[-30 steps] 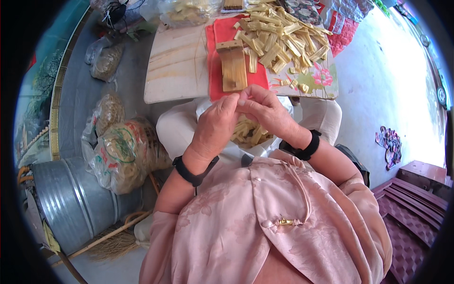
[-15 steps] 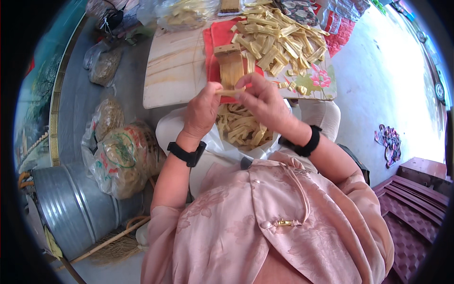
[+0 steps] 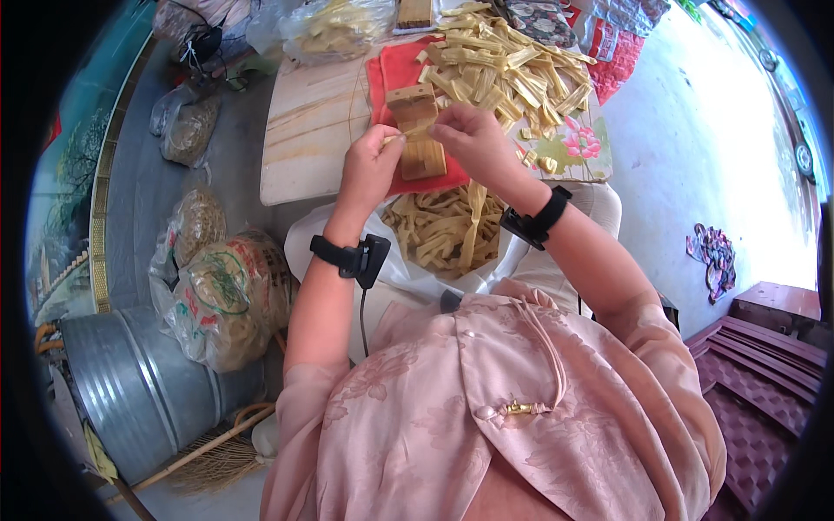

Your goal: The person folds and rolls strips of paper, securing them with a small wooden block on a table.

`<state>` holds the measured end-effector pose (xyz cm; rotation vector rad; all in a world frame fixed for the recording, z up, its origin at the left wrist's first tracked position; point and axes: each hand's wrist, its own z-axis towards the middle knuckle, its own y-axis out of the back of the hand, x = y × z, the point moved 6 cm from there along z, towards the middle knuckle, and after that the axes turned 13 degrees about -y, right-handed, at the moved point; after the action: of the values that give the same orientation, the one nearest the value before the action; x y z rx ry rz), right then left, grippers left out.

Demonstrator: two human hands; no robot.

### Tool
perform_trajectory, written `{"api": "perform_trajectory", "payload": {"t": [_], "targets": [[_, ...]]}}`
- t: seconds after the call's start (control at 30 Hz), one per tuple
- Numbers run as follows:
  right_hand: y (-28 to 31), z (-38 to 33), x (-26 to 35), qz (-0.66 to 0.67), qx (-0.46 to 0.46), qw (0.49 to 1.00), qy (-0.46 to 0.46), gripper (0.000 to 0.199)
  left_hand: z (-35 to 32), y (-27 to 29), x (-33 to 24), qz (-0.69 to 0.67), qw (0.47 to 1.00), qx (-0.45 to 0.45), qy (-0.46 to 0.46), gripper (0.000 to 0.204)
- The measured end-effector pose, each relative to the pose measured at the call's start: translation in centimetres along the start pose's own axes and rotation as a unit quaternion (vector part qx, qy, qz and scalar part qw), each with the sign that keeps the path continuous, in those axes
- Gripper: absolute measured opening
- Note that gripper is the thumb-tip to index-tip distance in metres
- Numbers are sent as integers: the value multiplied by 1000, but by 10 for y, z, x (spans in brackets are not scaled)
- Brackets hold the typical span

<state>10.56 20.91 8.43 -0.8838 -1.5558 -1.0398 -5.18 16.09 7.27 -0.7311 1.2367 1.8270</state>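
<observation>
Head view, looking down: the left hand [image 3: 369, 169] and right hand [image 3: 466, 139] meet above a small wooden block [image 3: 417, 130] on a red cloth [image 3: 387, 82], each grip pinched on one thin pale strip [image 3: 408, 133] stretched between them. At twelve o'clock, a heap of strips [image 3: 508, 65] covers the desk [image 3: 308, 130]. At six o'clock, a white bag of strips [image 3: 443, 230] sits in the lap.

A grey metal drum [image 3: 130, 382] stands near on the left, with a straw broom [image 3: 204, 456] lying just beside it. Clear plastic sacks [image 3: 221, 300] of pale stuff rest against the drum, and more sacks [image 3: 187, 126] sit farther off. On the right lie dark red tiles [image 3: 764, 347] and a crumpled cloth [image 3: 714, 252].
</observation>
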Motion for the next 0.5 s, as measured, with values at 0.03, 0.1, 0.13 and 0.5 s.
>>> {"api": "perform_trajectory", "payload": {"t": [0.03, 0.1, 0.13, 0.5], "targets": [[0, 1, -3, -43, -25, 999, 21, 20, -1, -2, -1, 0, 1000, -1, 0, 17], [-6, -1, -16, -129, -38, 991, 27, 20, -4, -6, -1, 133, 990, 25, 27, 21], [-7, -2, -21, -214, -51, 975, 34, 20, -7, -5, -2, 133, 990, 24, 28, 21], [-17, -84, 39, -110, 24, 981, 159, 15, -91, -31, -18, -284, 925, 181, 176, 43]]}}
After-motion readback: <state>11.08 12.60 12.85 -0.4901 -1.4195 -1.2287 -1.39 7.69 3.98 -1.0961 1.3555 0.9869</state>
